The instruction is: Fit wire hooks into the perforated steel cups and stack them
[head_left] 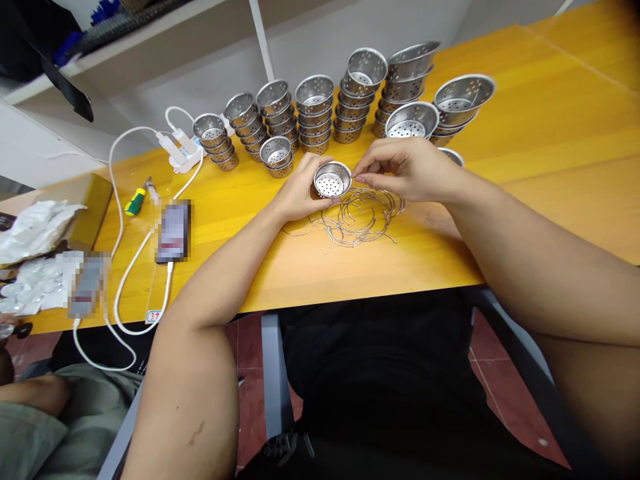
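My left hand (299,190) grips a small perforated metal cup (333,180), its open top tilted toward me. My right hand (400,168) is at the cup's right rim, thumb and forefinger pinched together. A thin wire seems to be between those fingertips, though most of it is hidden. Just below both hands lies a loose heap of curved metal wires (357,220) on the table. Behind my right hand stands a wider perforated cup (413,121), partly covered by the hand.
Several stacks of perforated cups (315,93) line the table's back. A white power strip (185,155) with cables, a phone (173,232) and a green-yellow screwdriver (135,201) are to the left. White plastic bags (37,230) lie farther left, near another person's leg (95,420).
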Demonstrator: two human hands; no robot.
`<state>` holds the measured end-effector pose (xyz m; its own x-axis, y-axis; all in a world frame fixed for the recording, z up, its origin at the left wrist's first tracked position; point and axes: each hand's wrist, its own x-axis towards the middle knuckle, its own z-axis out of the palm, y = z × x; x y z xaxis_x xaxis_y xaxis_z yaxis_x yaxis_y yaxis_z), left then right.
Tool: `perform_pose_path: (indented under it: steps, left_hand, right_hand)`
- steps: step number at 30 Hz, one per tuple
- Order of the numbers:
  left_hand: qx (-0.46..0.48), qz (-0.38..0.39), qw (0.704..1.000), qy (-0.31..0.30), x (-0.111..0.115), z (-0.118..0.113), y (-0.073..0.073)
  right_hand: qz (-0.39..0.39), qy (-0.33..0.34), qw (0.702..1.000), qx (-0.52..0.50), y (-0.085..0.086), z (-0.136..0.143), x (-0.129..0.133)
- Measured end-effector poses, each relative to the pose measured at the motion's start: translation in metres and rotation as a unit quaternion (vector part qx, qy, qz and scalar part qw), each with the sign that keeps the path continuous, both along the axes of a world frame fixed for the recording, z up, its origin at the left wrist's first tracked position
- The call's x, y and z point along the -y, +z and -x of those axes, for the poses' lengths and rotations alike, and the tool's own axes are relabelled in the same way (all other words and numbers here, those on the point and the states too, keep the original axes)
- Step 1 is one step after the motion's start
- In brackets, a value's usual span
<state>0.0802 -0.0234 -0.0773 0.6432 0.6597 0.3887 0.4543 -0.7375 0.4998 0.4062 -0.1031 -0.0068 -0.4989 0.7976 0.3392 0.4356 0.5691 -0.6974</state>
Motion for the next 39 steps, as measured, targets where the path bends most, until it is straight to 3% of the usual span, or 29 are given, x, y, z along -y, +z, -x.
perform_pose_path:
  steps: [5,17,34,39]
  left_hand:
    - [-0.004,0.003,1.000,0.004,0.003,0.000,0.002]
    - [0.000,0.001,1.000,0.000,0.000,0.000,0.000]
    - [-0.002,0.005,1.000,-0.003,0.001,0.001,0.000]
    - [-0.011,0.012,1.000,0.005,0.002,-0.001,0.002]
  right_hand:
    - [0.047,0.026,0.993,-0.107,-0.004,0.003,-0.003]
    - [0.104,0.018,0.983,-0.149,0.005,0.010,0.009]
    - [-0.010,-0.014,0.996,-0.091,0.000,0.010,0.002]
    - [0.014,-0.010,0.995,-0.101,0.001,0.010,0.004]
